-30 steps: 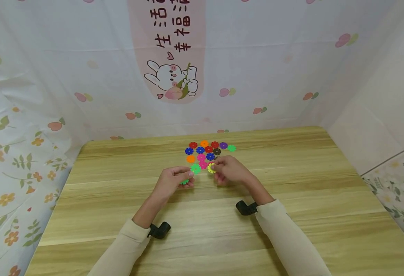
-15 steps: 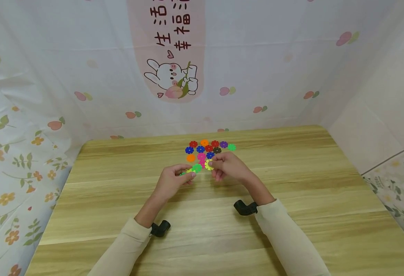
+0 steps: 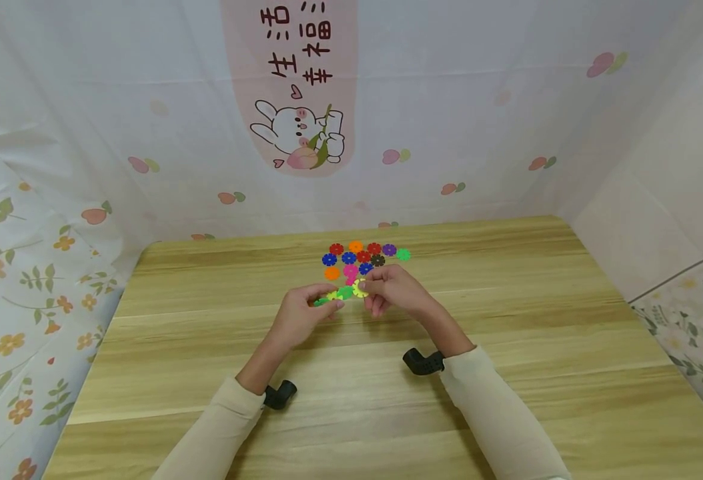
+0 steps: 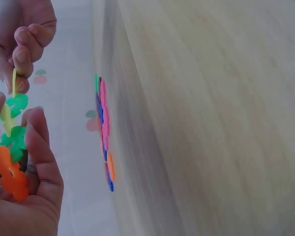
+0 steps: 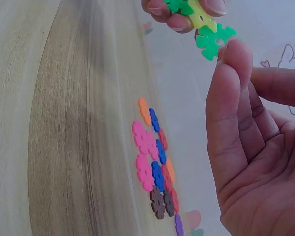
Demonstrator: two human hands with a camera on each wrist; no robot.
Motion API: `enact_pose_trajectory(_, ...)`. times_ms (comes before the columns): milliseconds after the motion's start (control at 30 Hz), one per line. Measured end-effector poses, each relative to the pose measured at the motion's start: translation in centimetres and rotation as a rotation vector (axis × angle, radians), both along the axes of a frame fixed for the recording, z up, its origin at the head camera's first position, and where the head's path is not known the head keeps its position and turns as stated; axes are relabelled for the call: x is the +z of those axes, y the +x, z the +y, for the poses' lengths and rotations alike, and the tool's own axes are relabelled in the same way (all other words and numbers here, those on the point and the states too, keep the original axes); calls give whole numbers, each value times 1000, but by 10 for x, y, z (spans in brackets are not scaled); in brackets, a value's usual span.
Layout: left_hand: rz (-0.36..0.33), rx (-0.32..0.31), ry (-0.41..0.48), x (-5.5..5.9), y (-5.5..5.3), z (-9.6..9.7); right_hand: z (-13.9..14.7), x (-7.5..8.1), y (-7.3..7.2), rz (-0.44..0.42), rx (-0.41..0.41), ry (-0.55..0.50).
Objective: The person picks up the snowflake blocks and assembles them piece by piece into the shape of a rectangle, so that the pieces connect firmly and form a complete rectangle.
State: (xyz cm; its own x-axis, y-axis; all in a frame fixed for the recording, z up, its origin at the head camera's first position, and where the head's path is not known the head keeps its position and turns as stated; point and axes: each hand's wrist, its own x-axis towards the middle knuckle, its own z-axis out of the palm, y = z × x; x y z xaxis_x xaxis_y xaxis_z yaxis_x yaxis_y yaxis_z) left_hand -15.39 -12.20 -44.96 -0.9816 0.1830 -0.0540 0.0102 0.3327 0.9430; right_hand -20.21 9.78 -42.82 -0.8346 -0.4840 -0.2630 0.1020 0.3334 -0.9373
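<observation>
My left hand [image 3: 303, 310] grips a short chain of slotted snowflake discs. In the left wrist view the chain runs from an orange disc [image 4: 11, 173] through a green disc [image 4: 15, 142] and a yellow disc [image 4: 8, 120] to a second green disc [image 4: 19, 103]. My right hand [image 3: 396, 290] pinches another yellow disc [image 3: 359, 288] between thumb and fingers. That disc is seen edge-on in the left wrist view, its lower edge right at the end green disc. Fingertips hide most of it in the right wrist view.
Behind the hands, several loose discs lie flat on the wooden table [image 3: 351, 400], among them an orange disc [image 3: 332, 273], a purple disc [image 3: 389, 250] and a green disc [image 3: 403, 255]. A patterned cloth [image 3: 447, 133] hangs along the table's far edge.
My right hand has shifted left with its yellow disc, closing the gap to the end green disc. The chain in my left hand has turned, showing more of its yellow disc.
</observation>
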Motion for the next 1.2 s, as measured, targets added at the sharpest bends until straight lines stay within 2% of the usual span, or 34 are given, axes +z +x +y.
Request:
enact_pose_trajectory(267, 160, -33, -113, 6, 3, 1, 1, 0, 1, 0, 10, -15)
enact_pose_trajectory(467, 287, -85, -130, 4, 3, 2, 2, -1, 4, -21, -2, -49)
enact_pose_trajectory(600, 321, -98, -129, 3, 3, 2, -1, -2, 5, -20, -4, -60)
enact_pose_trajectory(933, 314, -79, -148, 2, 5, 2, -4, 2, 6, 0, 3, -27)
enact_pose_trajectory(1200, 194, -69, -112, 0, 3, 1, -2, 4, 5, 33, 37, 32)
